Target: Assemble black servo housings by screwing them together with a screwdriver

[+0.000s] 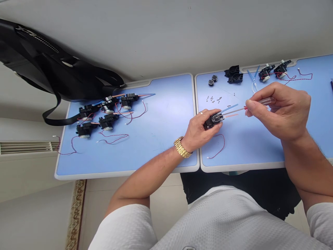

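Observation:
My left hand (201,128) is closed round a small black motor assembly (216,118) with a round silver-rimmed part on top, holding it on the right-hand table. Blue and pink tubes stick out of its right side, and a thin red wire (224,142) with a white plug trails below it. In my right hand (279,107) is a screwdriver (256,103) with a clear handle, its shaft slanting down to the left. The tip reaches the assembly's right edge; whether it sits in a screw is too small to tell. Several small screws (212,99) lie just beyond.
Several black assemblies with wires (106,121) lie on the left table (156,149), beside a black bag (52,66). At the back of the right table are two round parts (211,82), black housings (234,74), blue tubes (253,79) and two more assemblies (266,73). A seam separates the tables.

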The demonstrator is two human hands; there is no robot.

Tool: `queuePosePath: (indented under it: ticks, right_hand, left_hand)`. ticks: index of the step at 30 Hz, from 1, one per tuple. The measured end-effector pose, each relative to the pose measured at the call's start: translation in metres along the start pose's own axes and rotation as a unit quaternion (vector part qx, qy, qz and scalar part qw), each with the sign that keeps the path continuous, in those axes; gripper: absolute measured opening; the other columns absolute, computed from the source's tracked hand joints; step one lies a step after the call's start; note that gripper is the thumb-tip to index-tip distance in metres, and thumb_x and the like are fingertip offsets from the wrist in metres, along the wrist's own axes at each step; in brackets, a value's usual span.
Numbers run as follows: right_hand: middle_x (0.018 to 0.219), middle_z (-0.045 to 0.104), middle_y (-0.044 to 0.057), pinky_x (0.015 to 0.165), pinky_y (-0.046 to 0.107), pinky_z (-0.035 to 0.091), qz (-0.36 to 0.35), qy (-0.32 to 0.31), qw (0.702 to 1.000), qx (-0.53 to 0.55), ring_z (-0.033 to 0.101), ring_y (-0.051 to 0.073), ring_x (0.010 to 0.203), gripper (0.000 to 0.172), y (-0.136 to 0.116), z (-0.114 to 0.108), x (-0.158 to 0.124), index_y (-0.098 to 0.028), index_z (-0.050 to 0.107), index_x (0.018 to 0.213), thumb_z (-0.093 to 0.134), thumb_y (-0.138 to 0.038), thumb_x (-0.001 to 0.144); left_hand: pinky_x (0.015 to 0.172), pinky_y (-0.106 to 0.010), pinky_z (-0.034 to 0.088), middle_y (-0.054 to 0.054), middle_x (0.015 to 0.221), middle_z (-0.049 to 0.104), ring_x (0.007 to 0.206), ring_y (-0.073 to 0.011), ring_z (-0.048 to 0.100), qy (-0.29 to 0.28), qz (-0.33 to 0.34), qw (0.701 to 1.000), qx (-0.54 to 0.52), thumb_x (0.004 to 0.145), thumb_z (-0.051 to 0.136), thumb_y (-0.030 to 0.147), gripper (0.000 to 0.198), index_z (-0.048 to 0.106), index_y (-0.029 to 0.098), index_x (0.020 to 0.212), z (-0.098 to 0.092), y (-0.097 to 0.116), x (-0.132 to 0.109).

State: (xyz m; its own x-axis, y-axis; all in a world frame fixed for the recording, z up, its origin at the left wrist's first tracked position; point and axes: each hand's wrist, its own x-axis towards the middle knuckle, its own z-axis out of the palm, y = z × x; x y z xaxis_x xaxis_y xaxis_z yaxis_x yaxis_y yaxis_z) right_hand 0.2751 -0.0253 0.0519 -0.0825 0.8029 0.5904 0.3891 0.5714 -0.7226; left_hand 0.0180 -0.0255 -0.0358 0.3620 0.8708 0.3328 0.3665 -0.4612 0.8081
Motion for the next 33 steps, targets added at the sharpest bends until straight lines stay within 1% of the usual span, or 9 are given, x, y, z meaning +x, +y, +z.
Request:
queuePosePath:
  ticks: [5,11,15,20,27,33]
  right_hand:
    - [0.072,0.078,-0.007,0.058,0.044,0.065,0.018,-0.007,1.0,-0.02,0.074,0.022,0.06,0.02,-0.0032,-0.0003,0.0003,-0.039,0.078,0.087,0.082,-0.025,0.102]
    - [0.071,0.078,-0.008,0.054,0.038,0.063,-0.017,0.004,1.0,-0.009,0.072,0.019,0.058,0.019,-0.0004,0.0005,0.0003,-0.035,0.078,0.087,0.086,-0.02,0.096]
    - [0.074,0.078,-0.007,0.059,0.04,0.065,0.007,-0.007,1.0,-0.017,0.074,0.02,0.062,0.022,-0.0031,0.0,-0.0002,-0.036,0.078,0.088,0.081,-0.017,0.099]
    - [0.072,0.077,-0.008,0.055,0.036,0.062,-0.015,0.008,1.0,-0.004,0.071,0.017,0.059,0.021,-0.0007,0.0003,-0.0003,-0.033,0.078,0.086,0.085,-0.014,0.093]
    - [0.074,0.077,-0.007,0.054,0.042,0.062,-0.006,0.003,1.0,-0.01,0.073,0.021,0.06,0.019,0.0007,0.0008,-0.0016,-0.036,0.078,0.086,0.085,-0.023,0.097]
    - [0.076,0.078,-0.007,0.056,0.042,0.064,-0.004,-0.009,1.0,-0.013,0.072,0.02,0.061,0.019,-0.0015,-0.0003,-0.0019,-0.036,0.078,0.087,0.084,-0.022,0.099]
  left_hand:
    - [0.081,-0.035,0.06,-0.003,0.099,0.078,0.085,-0.0184,0.068,0.0,0.002,1.0,-0.007,0.105,0.078,0.039,0.037,0.079,0.026,0.139,-0.0004,0.0008,0.0003]
    - [0.081,-0.036,0.061,-0.003,0.099,0.079,0.085,-0.0188,0.068,0.0,-0.005,1.0,-0.003,0.104,0.079,0.04,0.037,0.08,0.026,0.138,-0.0002,0.001,0.0007]
    - [0.08,-0.036,0.061,-0.003,0.098,0.079,0.083,-0.018,0.067,-0.001,-0.005,1.0,-0.004,0.103,0.079,0.039,0.037,0.08,0.026,0.138,-0.0003,0.0018,0.0008]
    - [0.081,-0.036,0.061,-0.003,0.1,0.079,0.085,-0.0184,0.068,-0.007,-0.008,1.0,-0.001,0.104,0.079,0.039,0.037,0.08,0.025,0.139,-0.0009,0.0019,0.0005]
    - [0.082,-0.036,0.061,-0.004,0.1,0.079,0.086,-0.019,0.068,-0.007,-0.009,1.0,-0.005,0.104,0.079,0.04,0.038,0.08,0.025,0.139,-0.0009,0.0011,0.0007]
    - [0.081,-0.036,0.061,-0.004,0.099,0.078,0.085,-0.019,0.068,-0.003,-0.007,1.0,-0.007,0.104,0.079,0.04,0.037,0.081,0.025,0.138,0.0,0.0015,0.0003]
